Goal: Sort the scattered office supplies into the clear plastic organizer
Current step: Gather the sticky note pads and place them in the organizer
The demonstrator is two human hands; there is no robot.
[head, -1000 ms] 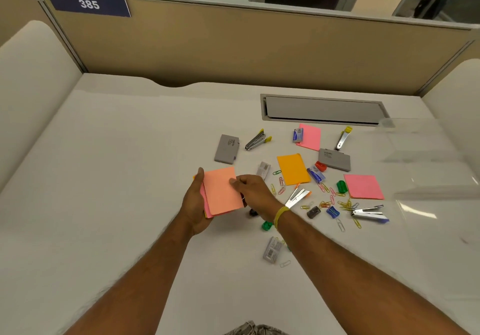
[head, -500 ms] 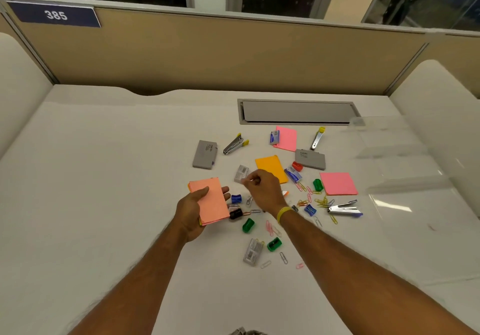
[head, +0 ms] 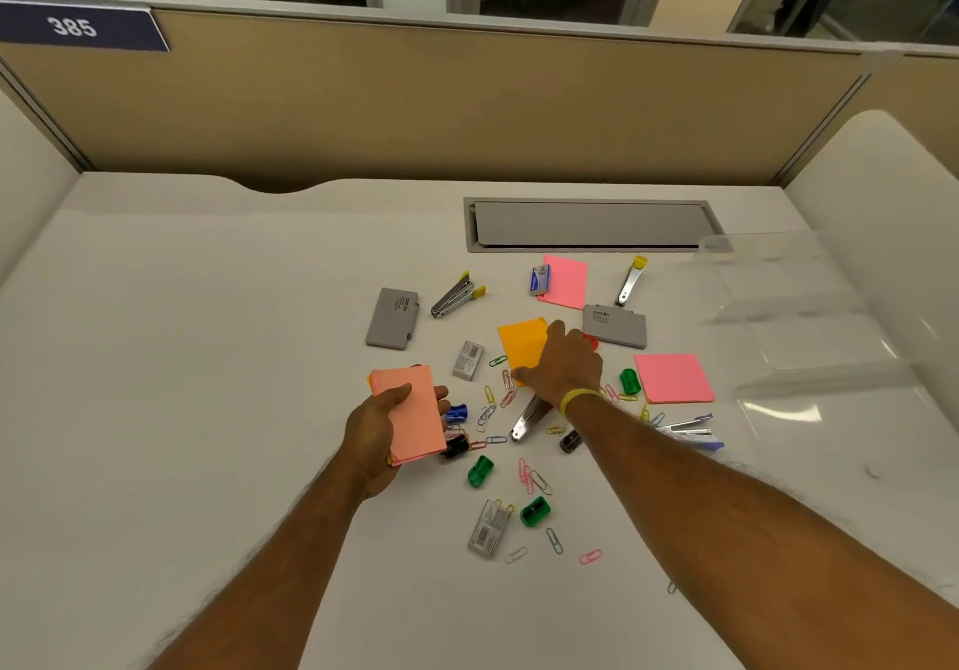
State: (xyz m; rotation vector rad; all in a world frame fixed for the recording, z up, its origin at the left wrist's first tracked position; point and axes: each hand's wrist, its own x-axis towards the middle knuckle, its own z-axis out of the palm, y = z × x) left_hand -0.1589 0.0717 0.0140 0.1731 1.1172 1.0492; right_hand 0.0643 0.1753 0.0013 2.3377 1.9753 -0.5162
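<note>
My left hand [head: 386, 425] holds a stack of salmon-pink sticky notes [head: 415, 412] above the white desk. My right hand [head: 563, 363] lies flat on the orange sticky note pad [head: 521, 342], fingers spread over its right part. Two pink pads lie further off, one [head: 672, 377] to the right, one [head: 566, 281] at the back. The clear plastic organizer [head: 809, 337] stands at the right. Paper clips [head: 506, 389], sharpeners [head: 480, 471], staple boxes [head: 468, 359] and staplers [head: 456, 296] lie scattered around both hands.
Two grey cases [head: 393, 317] [head: 615, 326] lie among the supplies. A recessed grey cable tray [head: 589, 225] is set in the desk at the back. Beige partition walls [head: 467, 98] close the desk on three sides.
My right hand has let go of the salmon stack and reached forward onto the orange pad. The left hand keeps the stack and has shifted slightly.
</note>
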